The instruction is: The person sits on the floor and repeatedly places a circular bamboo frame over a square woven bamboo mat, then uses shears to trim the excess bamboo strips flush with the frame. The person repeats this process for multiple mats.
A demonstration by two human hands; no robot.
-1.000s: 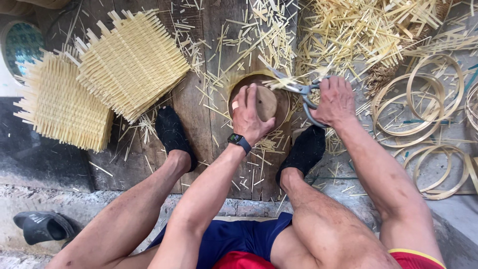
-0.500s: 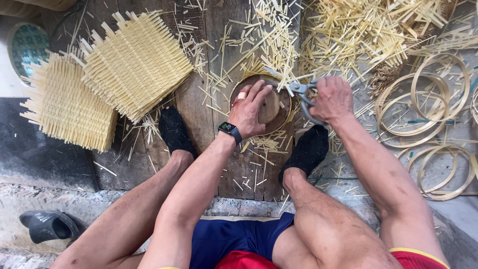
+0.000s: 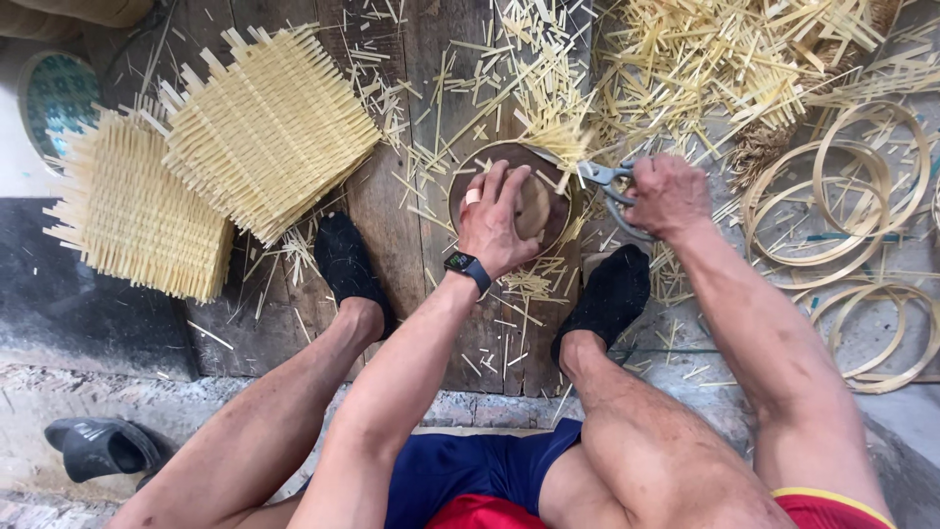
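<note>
Left hand (image 3: 497, 220) pressed flat on round form (image 3: 537, 201); right hand (image 3: 668, 194) clamped on scissors (image 3: 605, 178) (bamboo offcuts (image 3: 705, 59) around).

Under the left hand (image 3: 497, 220) lies a brown round disc (image 3: 534, 201). The right hand (image 3: 669, 194) grips grey metal scissors (image 3: 605, 181). Left of the left hand, two pale yellow woven mats (image 3: 264, 132) show a checked weave. Pale yellow strips (image 3: 705, 59) lie above the right hand, tan hoops (image 3: 862, 186) to its right. The wristwatch (image 3: 468, 266) is black, the socks (image 3: 345, 266) black, the shorts (image 3: 460, 470) blue.
</note>
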